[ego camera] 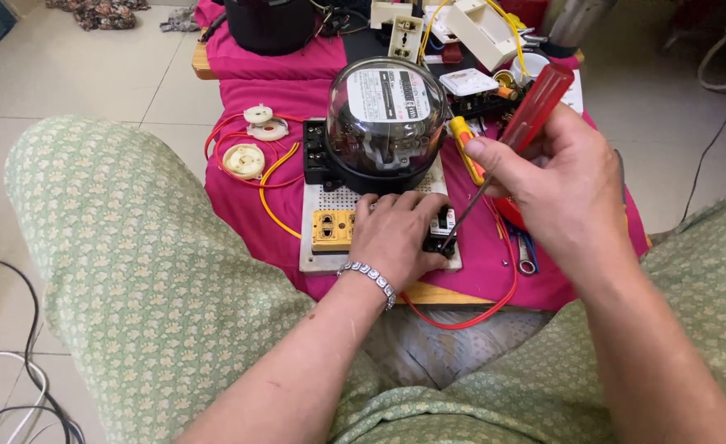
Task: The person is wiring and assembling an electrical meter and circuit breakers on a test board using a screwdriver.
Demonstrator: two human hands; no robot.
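My right hand [562,182] grips a screwdriver [535,103] with a clear red handle; its metal tip points down onto a small black component [443,239] at the right edge of a white perforated board [336,200]. My left hand [397,235], with a silver bracelet on the wrist, presses down on the board next to that component. A yellow socket [332,229] is mounted left of my left hand. Behind it sits a round electricity meter [386,115] under a clear glass dome on a black base.
The board lies on a low wooden table draped in pink cloth [252,193]. Red and yellow wires [274,168] and white round lamp holders [244,159] lie to the left. White sockets and plugs [478,33] crowd the back. A second, yellow-handled screwdriver [466,148] lies near the meter. Cables [30,386] trail on the floor.
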